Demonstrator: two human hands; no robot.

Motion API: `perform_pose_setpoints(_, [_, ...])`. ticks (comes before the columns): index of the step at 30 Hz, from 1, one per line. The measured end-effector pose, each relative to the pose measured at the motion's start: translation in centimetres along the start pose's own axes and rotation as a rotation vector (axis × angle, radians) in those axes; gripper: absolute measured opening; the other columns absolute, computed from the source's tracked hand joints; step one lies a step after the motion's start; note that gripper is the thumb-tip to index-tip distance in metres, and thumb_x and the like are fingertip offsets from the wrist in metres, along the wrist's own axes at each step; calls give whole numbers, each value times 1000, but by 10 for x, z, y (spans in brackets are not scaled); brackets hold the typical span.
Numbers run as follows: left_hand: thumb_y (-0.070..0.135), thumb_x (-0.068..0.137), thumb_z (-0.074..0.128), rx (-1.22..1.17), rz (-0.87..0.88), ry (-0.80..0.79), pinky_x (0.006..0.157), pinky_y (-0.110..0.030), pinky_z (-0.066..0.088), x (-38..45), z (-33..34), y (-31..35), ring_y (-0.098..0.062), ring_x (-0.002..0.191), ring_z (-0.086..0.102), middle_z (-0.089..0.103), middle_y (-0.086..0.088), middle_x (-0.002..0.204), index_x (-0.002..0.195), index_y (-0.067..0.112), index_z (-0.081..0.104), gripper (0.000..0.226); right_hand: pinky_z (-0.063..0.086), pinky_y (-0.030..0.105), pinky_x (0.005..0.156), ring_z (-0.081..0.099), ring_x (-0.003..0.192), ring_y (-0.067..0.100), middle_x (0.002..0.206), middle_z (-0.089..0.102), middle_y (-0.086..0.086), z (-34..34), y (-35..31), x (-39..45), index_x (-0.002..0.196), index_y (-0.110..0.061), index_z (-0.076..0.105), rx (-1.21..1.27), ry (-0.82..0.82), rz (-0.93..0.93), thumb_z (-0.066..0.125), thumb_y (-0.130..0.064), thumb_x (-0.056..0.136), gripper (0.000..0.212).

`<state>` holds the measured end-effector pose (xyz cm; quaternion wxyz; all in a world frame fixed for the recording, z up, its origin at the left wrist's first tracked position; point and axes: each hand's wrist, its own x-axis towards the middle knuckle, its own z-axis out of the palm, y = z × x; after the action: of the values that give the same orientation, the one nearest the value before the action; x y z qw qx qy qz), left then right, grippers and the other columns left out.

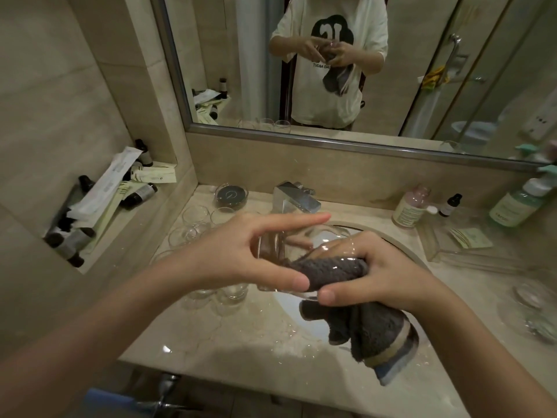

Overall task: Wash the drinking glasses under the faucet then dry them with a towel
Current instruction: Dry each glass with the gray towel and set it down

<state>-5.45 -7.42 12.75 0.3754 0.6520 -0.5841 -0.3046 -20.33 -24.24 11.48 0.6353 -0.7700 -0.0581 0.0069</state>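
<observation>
— Glass first: where is the clear drinking glass?

— Lying on its side between my two hands, held over the white oval sink basin. My left hand grips it, thumb pressed along the near side and the index finger stretched straight out over the top; the other fingers show through the glass, wrapped round the far side.

— And the towel?

— The dark grey knitted towel is stuffed into the glass's mouth. My right hand is curled round the bunched part, thumb pinching it from below just beside my left thumb. The rest hangs down over the basin, a pale stripe and a blue edge at its lower end.

— What else is about?

— Several more clear glasses stand on the beige marble counter to the left of the basin, a few partly hidden under my left forearm. The square chrome faucet sits behind my hands; I cannot tell whether water runs. A pink-tinted bottle stands to its right, and small dark bottles lie in the wall niche at left.
</observation>
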Motion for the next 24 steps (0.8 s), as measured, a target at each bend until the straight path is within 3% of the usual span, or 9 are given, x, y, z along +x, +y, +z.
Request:
perform_pose_setpoints(2, [63, 69, 70, 480, 192, 108, 92, -43, 56, -1, 3, -4, -5, 114, 60, 52, 8, 142, 139, 58, 35, 78, 47, 19, 60, 61, 60, 12, 64, 62, 7, -2, 4, 1, 71, -13, 73, 46, 56, 4, 73, -23, 70, 10])
perform_pose_setpoints(4, [60, 76, 68, 635, 390, 168, 89, -37, 55, 0, 4, -8, -10, 116, 61, 58, 2, 136, 141, 42, 40, 73, 42, 19, 57, 54, 56, 11, 58, 56, 2, -3, 8, 2, 64, -18, 70, 62, 91, -12, 71, -27, 68, 10])
perform_pose_setpoints(7, [50, 71, 76, 331, 297, 124, 83, -27, 57, 6, -1, -8, -7, 104, 66, 65, 11, 124, 137, 40, 47, 73, 43, 18, 57, 54, 55, 12, 57, 54, 6, -1, 5, 4, 64, -7, 66, 74, 34, -19, 74, -18, 68, 15])
perform_pose_setpoints(9, [40, 66, 80, -23, 110, 28, 83, -24, 57, 7, -4, -8, -3, 112, 63, 63, 18, 126, 132, 48, 52, 72, 50, 22, 59, 63, 59, 14, 64, 64, 6, -1, 2, 4, 70, -7, 69, 35, -16, -17, 76, -12, 69, 9])
perform_pose_setpoints(11, [33, 63, 81, -210, 20, -21, 83, -25, 57, 6, -5, -10, 0, 118, 58, 56, 29, 130, 129, 49, 55, 72, 54, 29, 63, 68, 65, 25, 71, 69, 15, -2, 3, 6, 75, -1, 70, -79, -6, -12, 77, -16, 72, 17])
perform_pose_setpoints(15, [43, 64, 79, -82, -37, -104, 89, -21, 54, 5, -11, -8, 6, 121, 53, 50, 32, 132, 125, 56, 53, 68, 54, 39, 63, 66, 66, 29, 72, 67, 18, -1, 9, 12, 79, 3, 70, -150, -20, 10, 75, -20, 77, 24])
perform_pose_setpoints(18, [52, 59, 78, -51, -138, -156, 100, -36, 50, 6, -17, -12, -4, 115, 61, 63, 15, 123, 120, 51, 53, 66, 53, 42, 68, 65, 70, 22, 76, 69, 7, 5, 11, 18, 87, -4, 73, -310, -61, -12, 75, -28, 77, 26])
perform_pose_setpoints(22, [58, 53, 79, 8, -237, -252, 94, -36, 54, 6, -15, -18, -4, 106, 64, 67, 15, 114, 120, 53, 52, 72, 50, 49, 71, 64, 72, 25, 76, 68, 11, 18, 19, 29, 88, -8, 74, -339, -119, -3, 76, -34, 75, 29])
perform_pose_setpoints(24, [52, 55, 80, -29, -259, -252, 93, -36, 55, 0, -14, -23, -7, 105, 66, 68, 11, 114, 124, 44, 55, 74, 49, 52, 71, 63, 73, 30, 77, 67, 17, 22, 25, 33, 86, -4, 72, -299, -149, 21, 77, -33, 74, 32])
